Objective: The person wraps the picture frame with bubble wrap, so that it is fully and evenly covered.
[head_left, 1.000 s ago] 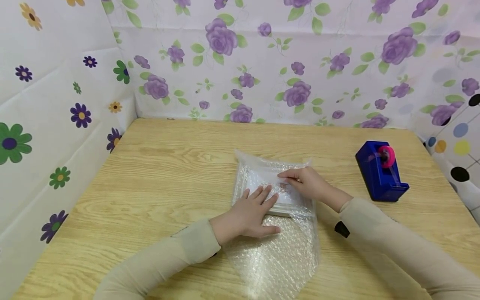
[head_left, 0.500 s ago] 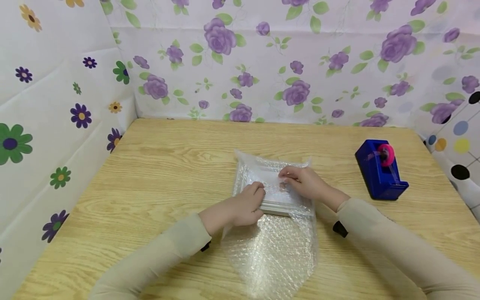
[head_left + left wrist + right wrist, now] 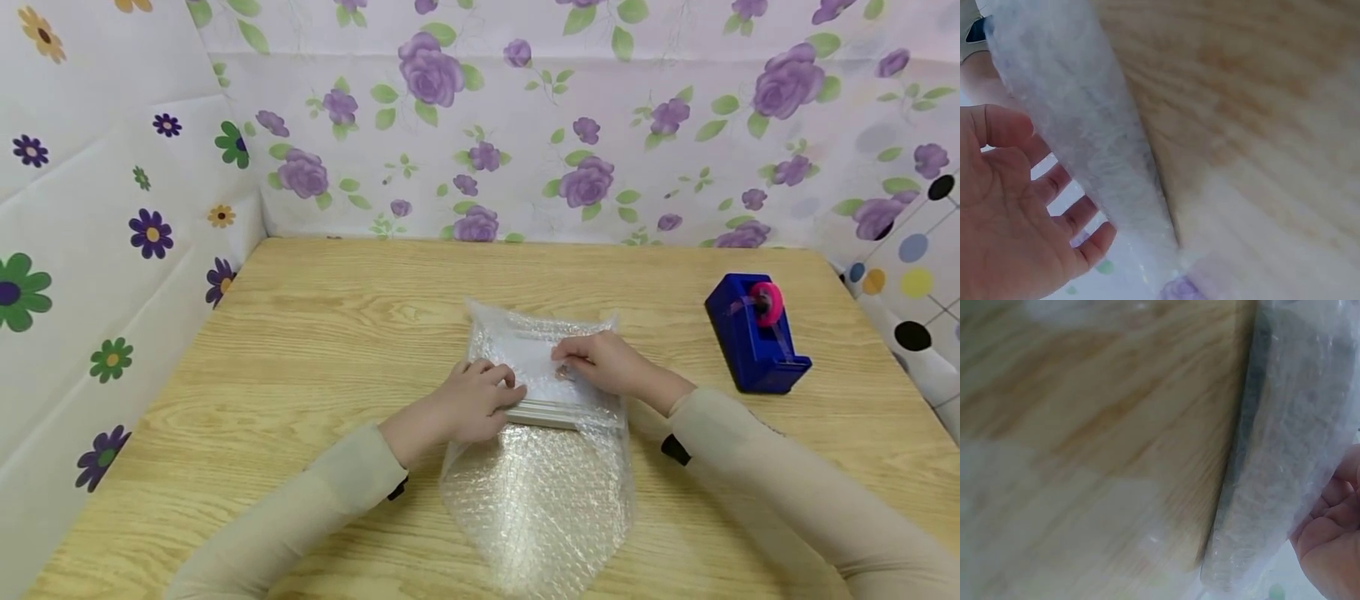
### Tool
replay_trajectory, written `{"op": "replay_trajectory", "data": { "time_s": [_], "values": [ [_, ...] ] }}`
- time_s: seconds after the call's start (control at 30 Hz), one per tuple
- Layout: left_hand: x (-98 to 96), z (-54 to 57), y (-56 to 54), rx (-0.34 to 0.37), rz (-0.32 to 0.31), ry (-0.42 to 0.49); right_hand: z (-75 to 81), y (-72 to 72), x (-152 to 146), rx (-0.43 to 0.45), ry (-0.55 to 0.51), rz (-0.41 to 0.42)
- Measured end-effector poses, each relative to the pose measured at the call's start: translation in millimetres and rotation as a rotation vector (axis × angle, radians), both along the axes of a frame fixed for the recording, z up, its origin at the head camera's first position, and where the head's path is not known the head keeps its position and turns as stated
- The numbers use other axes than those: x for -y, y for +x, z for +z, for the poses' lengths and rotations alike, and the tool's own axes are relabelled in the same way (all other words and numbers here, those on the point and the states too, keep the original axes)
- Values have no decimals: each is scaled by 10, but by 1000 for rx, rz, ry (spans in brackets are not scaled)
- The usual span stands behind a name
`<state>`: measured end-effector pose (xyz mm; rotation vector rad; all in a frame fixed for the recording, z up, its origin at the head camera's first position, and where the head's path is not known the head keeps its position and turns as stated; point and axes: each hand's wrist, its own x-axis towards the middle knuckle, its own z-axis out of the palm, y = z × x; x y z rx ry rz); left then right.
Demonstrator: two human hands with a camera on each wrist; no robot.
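A flat picture frame [image 3: 543, 414] with pale ridged edging lies face up, partly covered by bubble wrap [image 3: 543, 500]. The bubble wrap stretches toward the near side in a long loose flap. My left hand [image 3: 468, 404] rests at the package's left side, fingers loosely bent over the wrap; the left wrist view shows the fingertips along the wrapped edge. On the upper right part, my right hand [image 3: 607, 362] has its thumb and index finger together, pinching the wrap over the frame. In the right wrist view the curled fingers are partly cut off beside the wrapped side.
A blue tape dispenser [image 3: 753, 337] with a pink-cored roll stands at the right of the wooden table [image 3: 322, 333]. Flower-patterned sheets [image 3: 525, 150] hang behind and at the left, and a dotted one at the right.
My left hand has drawn its spread fingers in from the frame's middle and moved left to its side. My right hand stays in nearly the same place.
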<state>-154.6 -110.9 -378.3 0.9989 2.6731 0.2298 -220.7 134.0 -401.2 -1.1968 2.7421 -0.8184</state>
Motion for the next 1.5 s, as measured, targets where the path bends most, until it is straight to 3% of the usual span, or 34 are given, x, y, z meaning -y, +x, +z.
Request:
{"op": "replay_trajectory", "data": {
  "time_s": [0.17,0.27,0.4,0.57,0.67,0.8,0.87,1.03,1.3,1.4,1.5],
  "values": [
    [119,7,-51,148,3,209,4,10,18,-29,3,44],
    [172,32,-105,199,-14,276,9,25,25,-53,-3,65],
    [206,53,-179,171,2,283,7,47,31,-99,-2,74],
    [247,44,-231,157,85,315,-15,54,42,-122,24,84],
    [256,3,-262,37,86,285,-22,55,32,-113,41,86],
    [272,-43,-327,-208,22,174,-23,50,8,-111,69,89],
    [298,-56,-368,-249,-26,133,-30,37,-7,-126,81,102],
    [383,-85,-456,-144,-95,116,-23,-30,-22,-128,90,175],
    [409,-92,-484,-25,-69,118,68,-143,-71,-61,116,259],
    [373,-71,-481,-17,-65,91,85,-172,-138,-84,91,259],
    [355,-46,-480,-10,-55,69,113,-225,-228,-166,44,231]
  ]
}}
